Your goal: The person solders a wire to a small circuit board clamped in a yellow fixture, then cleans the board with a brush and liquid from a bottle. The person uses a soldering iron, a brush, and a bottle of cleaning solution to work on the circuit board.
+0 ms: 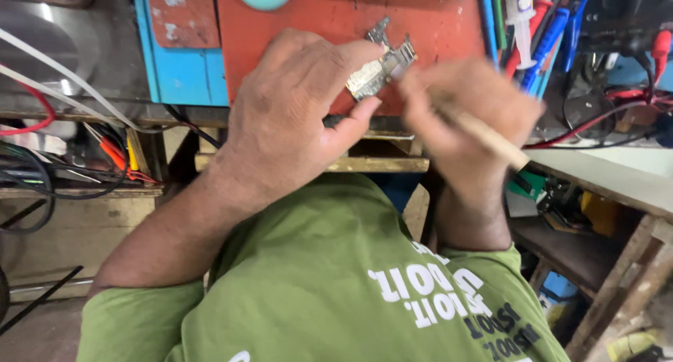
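Cluttered workbench space fills the view, with a red mat (pixel 427 25) lying on the bench (pixel 378 164) and reaching almost to its near edge, a blue board (pixel 184 74) beside it, and pens and a glue tube (pixel 519 22) along the mat's right edge. Red and black wires (pixel 42 134) trail off at the bench's left end. The left hand (pixel 294 117) pinches a small circuit board (pixel 378 69) between thumb and fingertips, lifting it just above the mat's near edge, apparently so it can be tilted toward the eye. The board is narrow, pale gold and silver, with tiny metal shields and a jagged far end. The right hand (pixel 466 103), blurred, closes its fingers around a wooden-handled tool (pixel 484 132), tip meeting the board.
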